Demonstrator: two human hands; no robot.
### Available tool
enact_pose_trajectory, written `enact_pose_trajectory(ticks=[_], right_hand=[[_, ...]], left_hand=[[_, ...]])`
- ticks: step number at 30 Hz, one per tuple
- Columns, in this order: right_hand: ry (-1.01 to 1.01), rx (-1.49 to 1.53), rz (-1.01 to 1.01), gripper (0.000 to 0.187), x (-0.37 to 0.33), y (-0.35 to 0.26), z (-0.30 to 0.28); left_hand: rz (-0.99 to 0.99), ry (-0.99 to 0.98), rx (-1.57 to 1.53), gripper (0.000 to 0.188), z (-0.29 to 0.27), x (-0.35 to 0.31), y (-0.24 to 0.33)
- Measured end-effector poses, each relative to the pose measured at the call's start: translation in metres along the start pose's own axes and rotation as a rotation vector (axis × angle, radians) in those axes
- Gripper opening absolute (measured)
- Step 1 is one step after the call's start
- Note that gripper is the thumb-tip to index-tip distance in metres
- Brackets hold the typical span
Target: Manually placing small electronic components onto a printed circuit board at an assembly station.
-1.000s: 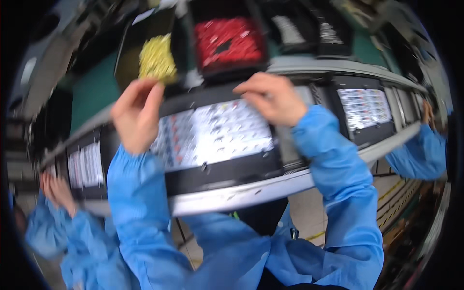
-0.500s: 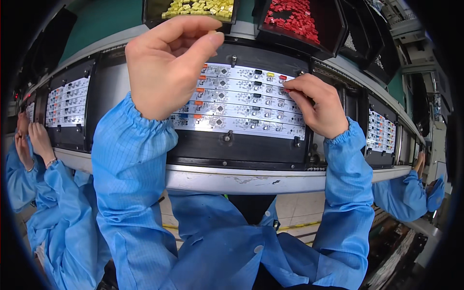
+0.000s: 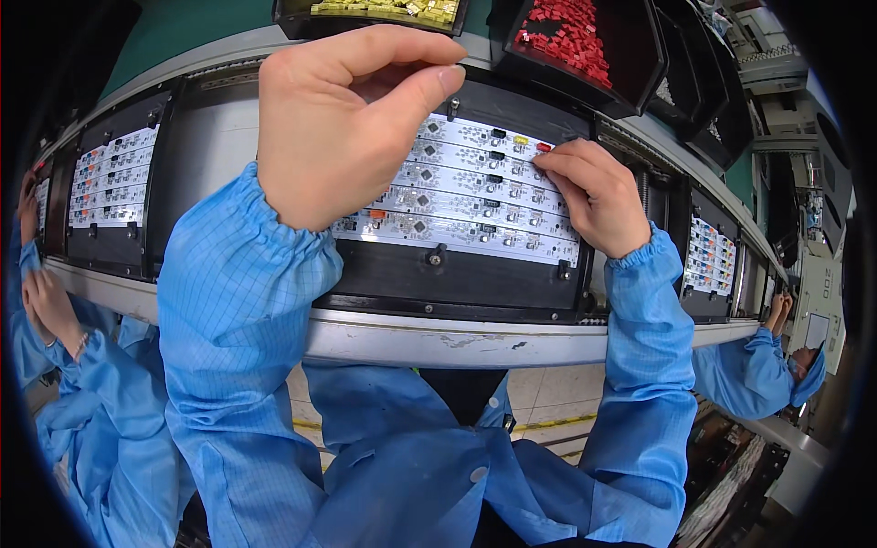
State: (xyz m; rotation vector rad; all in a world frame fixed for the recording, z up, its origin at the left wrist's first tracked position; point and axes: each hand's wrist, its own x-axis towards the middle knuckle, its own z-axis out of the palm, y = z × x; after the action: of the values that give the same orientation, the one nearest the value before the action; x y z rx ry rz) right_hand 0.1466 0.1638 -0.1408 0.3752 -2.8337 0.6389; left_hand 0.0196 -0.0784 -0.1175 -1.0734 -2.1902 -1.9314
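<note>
On the long bench, I see a black tray (image 3: 502,276) with thin white strips (image 3: 461,234) lying in rows, each dotted with tiny parts. That tray sits right in front of the person in blue sleeves (image 3: 242,283). The left hand (image 3: 333,137) is up over the left side of the strips and hides some of them. Its thumb and first finger are bent close, with just a narrow space at the tips, and I cannot tell if something tiny is there. The right hand (image 3: 601,196) is low at the right end of the strips. Its thumb and first finger are close together, down by the second strip from the top, and I cannot tell what they pinch. Just beside those tips, on the top strip, is a red block (image 3: 544,147), and left of it a yellow block (image 3: 521,141). An orange block (image 3: 377,214) sits on the bottom strip. Behind the tray stand one bin (image 3: 300,26) of yellow bits (image 3: 402,9) and one bin (image 3: 632,57) of red bits (image 3: 577,47). More strips lie in trays off to each side.
</note>
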Motion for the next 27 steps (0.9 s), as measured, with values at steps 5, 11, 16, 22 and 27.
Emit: enact_pose_trajectory(ticks=[5,11,16,22,27], right_hand=[[-0.014,-0.053,-0.024,0.017,0.001,-0.002,-0.001],[-0.029,-0.073,-0.014,0.017,0.001,-0.004,0.001],[-0.013,-0.059,0.028,0.018,0.002,-0.004,0.002],[0.078,-0.04,-0.016,0.025,-0.009,0.005,-0.011],[0.079,-0.052,-0.072,0.019,-0.011,0.022,0.016]], left_hand=[[0.003,-0.013,-0.004,0.018,-0.002,0.0,0.001],[0.005,-0.001,-0.002,0.018,-0.003,-0.002,0.001],[-0.009,0.008,0.001,0.018,-0.005,-0.002,-0.001],[-0.029,-0.01,0.071,0.016,0.003,0.008,0.017],[-0.23,-0.026,0.068,0.016,-0.009,-0.006,0.012]])
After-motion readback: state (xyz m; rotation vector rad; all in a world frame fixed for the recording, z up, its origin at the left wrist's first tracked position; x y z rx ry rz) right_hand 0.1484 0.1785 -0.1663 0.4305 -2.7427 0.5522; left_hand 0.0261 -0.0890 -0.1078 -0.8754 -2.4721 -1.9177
